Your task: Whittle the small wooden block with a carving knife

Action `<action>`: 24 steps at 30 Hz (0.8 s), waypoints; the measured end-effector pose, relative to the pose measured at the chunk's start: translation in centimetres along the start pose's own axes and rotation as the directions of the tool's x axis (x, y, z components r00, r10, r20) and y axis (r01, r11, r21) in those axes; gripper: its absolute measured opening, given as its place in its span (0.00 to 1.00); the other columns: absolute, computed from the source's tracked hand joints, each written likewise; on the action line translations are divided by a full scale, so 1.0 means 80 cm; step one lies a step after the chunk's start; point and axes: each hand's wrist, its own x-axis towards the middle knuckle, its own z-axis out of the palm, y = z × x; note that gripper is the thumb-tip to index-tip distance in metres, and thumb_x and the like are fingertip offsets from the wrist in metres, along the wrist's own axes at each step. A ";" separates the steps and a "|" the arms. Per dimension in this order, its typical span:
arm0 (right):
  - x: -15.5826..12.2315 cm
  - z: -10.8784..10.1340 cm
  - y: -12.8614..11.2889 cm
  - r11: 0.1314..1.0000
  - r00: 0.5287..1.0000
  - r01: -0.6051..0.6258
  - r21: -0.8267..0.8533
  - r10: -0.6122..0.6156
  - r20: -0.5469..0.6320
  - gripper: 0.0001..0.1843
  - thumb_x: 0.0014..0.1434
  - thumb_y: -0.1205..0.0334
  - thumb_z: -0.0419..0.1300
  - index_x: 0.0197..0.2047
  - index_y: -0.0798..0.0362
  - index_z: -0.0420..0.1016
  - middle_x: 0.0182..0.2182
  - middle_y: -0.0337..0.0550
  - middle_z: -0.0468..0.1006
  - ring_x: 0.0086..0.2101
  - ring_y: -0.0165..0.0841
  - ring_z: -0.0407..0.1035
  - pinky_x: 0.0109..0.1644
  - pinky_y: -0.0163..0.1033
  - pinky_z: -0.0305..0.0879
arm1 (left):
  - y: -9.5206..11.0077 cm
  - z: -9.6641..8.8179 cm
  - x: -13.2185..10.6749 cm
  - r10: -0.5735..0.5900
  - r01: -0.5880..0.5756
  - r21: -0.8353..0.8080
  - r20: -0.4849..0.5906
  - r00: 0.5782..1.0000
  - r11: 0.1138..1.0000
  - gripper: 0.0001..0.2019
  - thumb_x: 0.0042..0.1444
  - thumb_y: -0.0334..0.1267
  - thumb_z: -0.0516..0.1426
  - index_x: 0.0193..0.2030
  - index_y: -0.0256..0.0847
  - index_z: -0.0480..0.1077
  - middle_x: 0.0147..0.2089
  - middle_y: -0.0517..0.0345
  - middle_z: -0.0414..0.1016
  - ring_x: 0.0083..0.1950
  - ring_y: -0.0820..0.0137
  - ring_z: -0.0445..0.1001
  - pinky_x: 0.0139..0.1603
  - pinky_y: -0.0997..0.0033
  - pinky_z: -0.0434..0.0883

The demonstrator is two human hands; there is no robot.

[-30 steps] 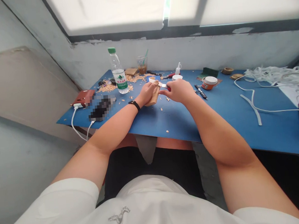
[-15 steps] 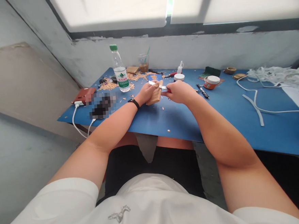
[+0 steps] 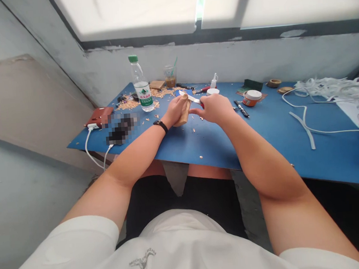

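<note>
My left hand (image 3: pixel 174 112) is wrapped around a small wooden block (image 3: pixel 183 118), holding it tilted above the blue table. My right hand (image 3: pixel 216 108) grips the red handle of a knife (image 3: pixel 193 98). The knife's bright blade points left and lies across the upper end of the block. My right thumb reaches toward the block's right side; whether it touches cannot be made out. Below the hands, a few wood shavings (image 3: pixel 194 130) lie on the table.
Behind my left hand stand a water bottle (image 3: pixel 143 92) and a cup (image 3: pixel 171 77) with a straw, among shavings. A brown case (image 3: pixel 100 116) and a blurred dark device with cables lie left. To the right are an orange jar (image 3: pixel 251 98), a pen (image 3: pixel 242 109) and white tubing (image 3: pixel 304 130).
The blade has tilted and shifted up off the block's face toward its top end. The block has turned slightly in my left hand. The whole view has shifted a little.
</note>
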 end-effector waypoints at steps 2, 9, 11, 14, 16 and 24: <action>0.000 0.001 0.000 0.997 0.997 0.073 -0.002 -0.073 0.003 0.35 0.89 0.31 0.62 0.64 0.55 0.95 0.50 0.64 0.94 0.48 0.53 0.85 0.47 0.47 0.67 | -0.002 0.000 0.001 -0.020 0.020 0.001 0.003 1.000 1.000 0.39 0.77 0.81 0.65 0.35 0.46 0.73 0.31 0.58 0.74 0.35 0.66 0.74 0.40 0.60 0.73; 0.003 0.003 0.000 0.986 0.983 0.167 0.015 -0.167 0.078 0.30 0.91 0.41 0.57 0.57 0.52 0.96 0.46 0.60 0.96 0.45 0.50 0.85 0.46 0.47 0.67 | -0.002 -0.008 -0.001 0.015 -0.018 0.038 0.069 0.998 0.999 0.35 0.77 0.79 0.65 0.40 0.46 0.78 0.36 0.57 0.83 0.43 0.63 0.82 0.49 0.62 0.79; 0.003 0.002 0.000 0.991 0.987 0.137 0.009 -0.137 0.080 0.29 0.91 0.41 0.59 0.58 0.52 0.97 0.46 0.58 0.96 0.45 0.49 0.84 0.45 0.46 0.67 | -0.002 -0.011 -0.003 0.027 -0.032 0.067 0.081 0.996 0.997 0.36 0.77 0.79 0.65 0.40 0.45 0.78 0.37 0.57 0.83 0.43 0.63 0.82 0.49 0.62 0.79; 0.004 0.003 0.001 0.995 0.992 0.097 -0.006 -0.096 0.085 0.28 0.90 0.42 0.60 0.59 0.52 0.97 0.47 0.59 0.96 0.45 0.49 0.84 0.45 0.47 0.67 | -0.002 -0.014 -0.005 0.024 -0.032 0.101 0.080 0.997 0.994 0.36 0.77 0.80 0.66 0.39 0.45 0.76 0.36 0.57 0.81 0.41 0.64 0.81 0.48 0.62 0.77; 0.004 0.005 0.002 0.998 0.994 0.069 -0.004 -0.068 0.081 0.29 0.90 0.42 0.60 0.60 0.53 0.98 0.49 0.61 0.96 0.45 0.50 0.84 0.46 0.48 0.67 | -0.002 -0.014 -0.006 0.005 -0.013 0.125 0.063 0.998 0.992 0.37 0.76 0.80 0.67 0.38 0.45 0.75 0.33 0.58 0.79 0.39 0.64 0.80 0.45 0.62 0.74; 0.000 0.008 -0.005 1.000 1.000 -0.004 0.020 0.004 0.021 0.32 0.90 0.36 0.62 0.64 0.51 0.99 0.56 0.67 0.96 0.53 0.57 0.88 0.50 0.49 0.73 | 0.009 -0.011 -0.010 -0.027 0.023 0.106 0.032 0.999 0.994 0.41 0.72 0.85 0.68 0.36 0.45 0.73 0.30 0.60 0.75 0.35 0.68 0.73 0.39 0.64 0.69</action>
